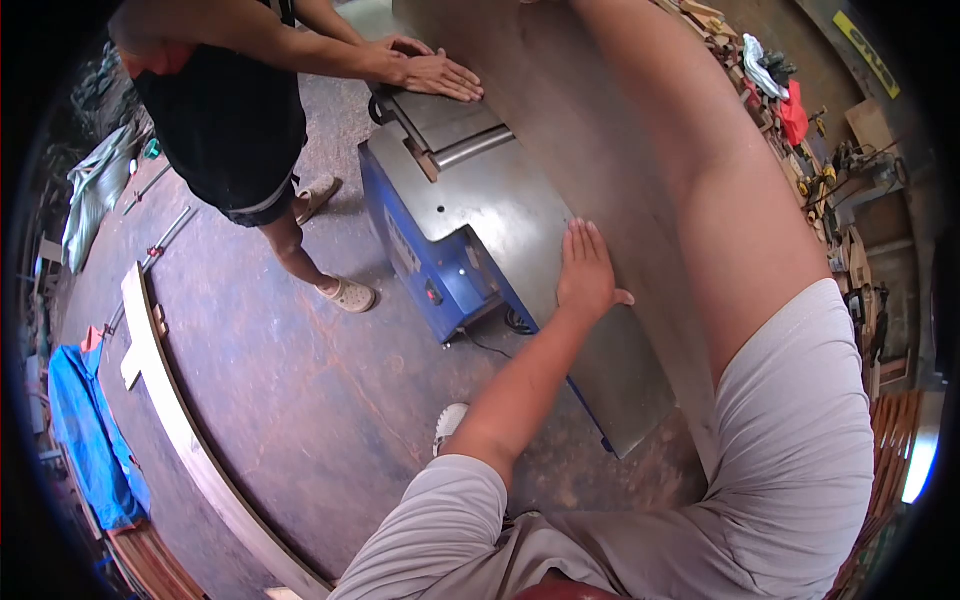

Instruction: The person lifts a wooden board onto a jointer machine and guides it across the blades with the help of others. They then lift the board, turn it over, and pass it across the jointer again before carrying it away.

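Note:
My left hand (585, 268) lies flat against the lower edge of a wide, smooth brown panel (600, 150), beside the metal bed (500, 195) of a blue-based machine (410, 245). Its fingers are stretched out and the thumb is spread. My right arm reaches along the panel to the top edge of the view. Only a sliver of my right hand (530, 2) shows there, so its fingers and anything in them cannot be made out. A co-worker's two hands (440, 75) rest, one near the other, at the far end of the machine beside the panel.
The co-worker stands at the upper left in clogs (350, 294). A long pale wooden piece (190, 430) and metal clamps (155, 255) are on the left. Blue cloth (95, 440) lies at the far left. Wood scraps and tools line the right side. A cable runs below the machine.

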Demonstrator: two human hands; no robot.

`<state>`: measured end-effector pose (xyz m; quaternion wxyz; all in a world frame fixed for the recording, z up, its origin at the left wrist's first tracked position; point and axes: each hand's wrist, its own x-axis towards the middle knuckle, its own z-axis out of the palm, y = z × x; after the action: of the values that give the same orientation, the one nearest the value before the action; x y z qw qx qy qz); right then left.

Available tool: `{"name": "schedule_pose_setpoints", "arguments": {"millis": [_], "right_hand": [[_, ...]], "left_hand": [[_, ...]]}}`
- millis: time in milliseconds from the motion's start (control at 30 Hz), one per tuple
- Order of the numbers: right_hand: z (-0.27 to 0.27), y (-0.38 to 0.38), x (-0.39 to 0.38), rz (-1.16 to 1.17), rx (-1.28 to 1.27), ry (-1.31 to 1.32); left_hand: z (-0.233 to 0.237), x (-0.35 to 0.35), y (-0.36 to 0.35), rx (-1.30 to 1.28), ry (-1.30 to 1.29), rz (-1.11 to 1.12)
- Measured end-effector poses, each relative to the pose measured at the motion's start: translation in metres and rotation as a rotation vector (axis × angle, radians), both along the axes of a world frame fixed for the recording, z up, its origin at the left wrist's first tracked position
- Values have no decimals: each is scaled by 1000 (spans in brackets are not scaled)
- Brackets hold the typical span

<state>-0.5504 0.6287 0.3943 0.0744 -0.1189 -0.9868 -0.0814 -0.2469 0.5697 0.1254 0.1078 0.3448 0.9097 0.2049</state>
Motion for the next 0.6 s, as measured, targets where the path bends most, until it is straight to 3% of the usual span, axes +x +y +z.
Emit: {"name": "schedule_pose_setpoints", "arguments": {"millis": [600], "right_hand": [[6, -32, -134, -13, -76, -2]], "left_hand": [[-29, -5, 10, 53, 90, -10]]}}
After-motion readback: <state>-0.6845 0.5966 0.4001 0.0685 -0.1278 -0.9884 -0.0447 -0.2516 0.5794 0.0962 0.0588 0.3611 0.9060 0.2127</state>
